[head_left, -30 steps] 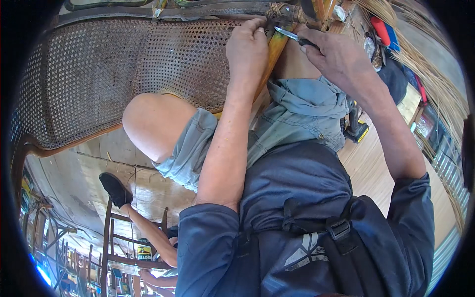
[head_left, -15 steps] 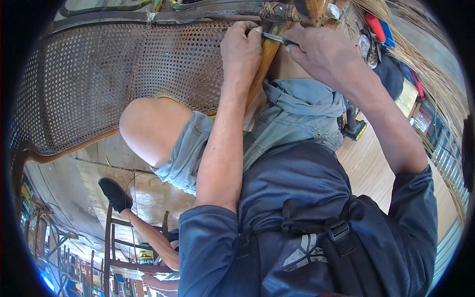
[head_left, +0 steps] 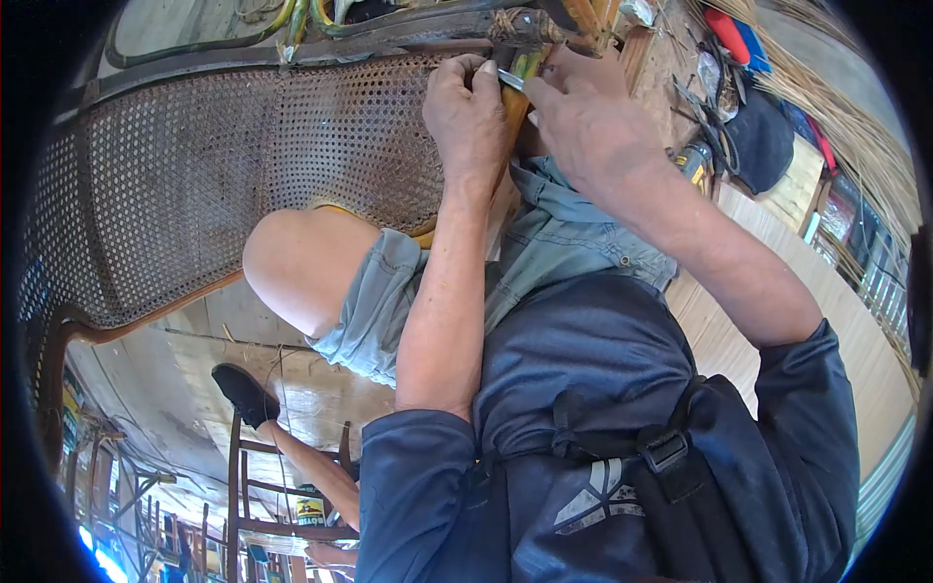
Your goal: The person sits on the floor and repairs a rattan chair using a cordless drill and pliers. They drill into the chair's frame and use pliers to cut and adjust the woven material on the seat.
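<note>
A brown woven cane panel (head_left: 340,121) in a dark wooden frame (head_left: 408,44) slants across the upper left, beyond my bare knee. My left hand (head_left: 468,117) is at the panel's upper right corner, thumb and fingers pinched together; what lies between them I cannot make out. My right hand (head_left: 598,131) is closed on a small tool with a flat metal blade (head_left: 510,80). The blade points left, its tip close to my left thumb. Its handle is hidden in my right fist. Under the blade runs a yellowish-brown wooden bar (head_left: 513,121), partly covered by my left hand.
Long loose cane strands (head_left: 826,107) lie at the upper right, near a red-handled tool (head_left: 731,44), pliers-like tools (head_left: 708,121) and a black cap-like thing (head_left: 763,146). At the lower left, another person's leg (head_left: 311,466) shows beside a dark wooden chair frame (head_left: 238,486).
My right hand has come left and slightly down, covering the tool's dark handle. The blade now meets the spot at my left thumb. The whole view has shifted a little.
</note>
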`<state>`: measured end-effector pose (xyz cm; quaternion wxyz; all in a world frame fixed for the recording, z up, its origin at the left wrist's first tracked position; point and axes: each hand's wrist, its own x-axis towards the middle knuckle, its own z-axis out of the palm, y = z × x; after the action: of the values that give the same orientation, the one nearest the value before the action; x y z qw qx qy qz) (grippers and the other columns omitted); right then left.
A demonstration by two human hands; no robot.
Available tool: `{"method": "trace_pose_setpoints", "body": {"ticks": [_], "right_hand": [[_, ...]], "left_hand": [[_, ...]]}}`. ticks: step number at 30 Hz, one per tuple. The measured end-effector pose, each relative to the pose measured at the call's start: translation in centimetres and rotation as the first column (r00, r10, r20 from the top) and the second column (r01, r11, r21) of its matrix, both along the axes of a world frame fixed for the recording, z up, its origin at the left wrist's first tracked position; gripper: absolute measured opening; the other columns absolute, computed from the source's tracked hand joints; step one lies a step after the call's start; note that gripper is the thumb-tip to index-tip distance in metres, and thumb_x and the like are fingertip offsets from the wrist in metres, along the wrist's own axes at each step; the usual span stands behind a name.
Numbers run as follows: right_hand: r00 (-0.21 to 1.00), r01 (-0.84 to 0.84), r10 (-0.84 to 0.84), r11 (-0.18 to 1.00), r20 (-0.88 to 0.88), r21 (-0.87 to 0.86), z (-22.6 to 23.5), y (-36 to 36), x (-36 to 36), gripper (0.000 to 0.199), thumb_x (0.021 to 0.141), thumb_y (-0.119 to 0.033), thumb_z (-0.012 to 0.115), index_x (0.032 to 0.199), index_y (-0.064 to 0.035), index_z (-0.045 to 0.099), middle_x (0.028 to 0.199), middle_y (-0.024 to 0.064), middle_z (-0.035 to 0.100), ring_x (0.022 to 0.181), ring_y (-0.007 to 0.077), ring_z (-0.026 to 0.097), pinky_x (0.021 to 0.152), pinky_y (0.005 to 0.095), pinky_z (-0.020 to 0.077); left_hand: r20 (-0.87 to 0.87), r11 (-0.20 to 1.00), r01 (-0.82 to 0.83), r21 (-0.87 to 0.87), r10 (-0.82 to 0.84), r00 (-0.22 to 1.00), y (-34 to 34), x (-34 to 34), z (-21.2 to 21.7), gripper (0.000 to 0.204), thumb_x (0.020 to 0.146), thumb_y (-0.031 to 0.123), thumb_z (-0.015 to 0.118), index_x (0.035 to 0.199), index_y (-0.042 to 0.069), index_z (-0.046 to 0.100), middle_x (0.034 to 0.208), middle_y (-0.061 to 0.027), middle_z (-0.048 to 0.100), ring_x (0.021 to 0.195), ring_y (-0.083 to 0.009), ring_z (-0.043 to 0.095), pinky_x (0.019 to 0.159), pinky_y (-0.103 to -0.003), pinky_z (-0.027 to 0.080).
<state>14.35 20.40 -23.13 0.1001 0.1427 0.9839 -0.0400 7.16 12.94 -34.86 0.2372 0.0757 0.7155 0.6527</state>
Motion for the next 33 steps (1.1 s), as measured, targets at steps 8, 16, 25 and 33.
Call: {"method": "trace_pose_setpoints", "body": {"ticks": [8, 16, 25, 33], "right_hand": [[0.968, 0.209, -0.201, 0.977, 0.149, -0.035, -1.3, -2.5, 1.6, 0.042, 0.085, -0.012, 0.055, 0.126, -0.0103, 0.049, 0.087, 0.0165, 0.057, 0.072, 0.0337, 0.066, 0.059, 0.0436, 0.0544], [0.954, 0.301, -0.29, 0.909, 0.08, -0.29, 0.7, -1.3, 3.7, 0.034, 0.09, -0.022, 0.058, 0.123, -0.015, 0.052, 0.091, 0.0168, 0.059, 0.075, 0.0383, 0.064, 0.063, 0.0449, 0.0537], [0.959, 0.265, -0.283, 0.88, 0.014, -0.394, 0.1, -0.2, 4.4, 0.035, 0.089, -0.022, 0.059, 0.122, -0.0107, 0.053, 0.099, 0.018, 0.061, 0.083, 0.0398, 0.062, 0.069, 0.0453, 0.0516], [0.955, 0.275, -0.297, 0.856, 0.019, -0.438, 0.2, 0.3, 4.6, 0.035, 0.088, -0.018, 0.061, 0.121, -0.0086, 0.055, 0.098, 0.019, 0.062, 0.087, 0.0389, 0.061, 0.073, 0.0433, 0.0504]], "left_hand": [[0.098, 0.992, -0.096, 0.084, 0.088, 0.991, -0.7, 0.2, 0.7, 0.014, 0.09, 0.01, 0.057, 0.092, -0.003, 0.062, 0.083, -0.0096, 0.061, 0.077, -0.0175, 0.056, 0.074, -0.031, 0.046], [0.2, 0.942, -0.312, 0.125, 0.284, 0.938, -4.0, -3.8, 2.1, 0.01, 0.092, 0.009, 0.058, 0.091, 0.0, 0.057, 0.08, -0.004, 0.057, 0.07, -0.0093, 0.052, 0.065, -0.023, 0.043], [0.713, 0.899, -0.349, 0.263, 0.063, 0.699, -4.4, -3.0, 1.5, 0.011, 0.092, 0.01, 0.057, 0.1, 0.002, 0.058, 0.083, -0.0052, 0.059, 0.07, -0.0159, 0.058, 0.067, -0.03, 0.051], [-0.437, 0.939, 0.036, -0.341, -0.192, 0.879, -3.9, -2.3, 0.3, 0.024, 0.081, 0.005, 0.061, 0.105, 0.004, 0.063, 0.105, -0.0205, 0.058, 0.099, -0.0355, 0.057, 0.089, -0.044, 0.045]]}}
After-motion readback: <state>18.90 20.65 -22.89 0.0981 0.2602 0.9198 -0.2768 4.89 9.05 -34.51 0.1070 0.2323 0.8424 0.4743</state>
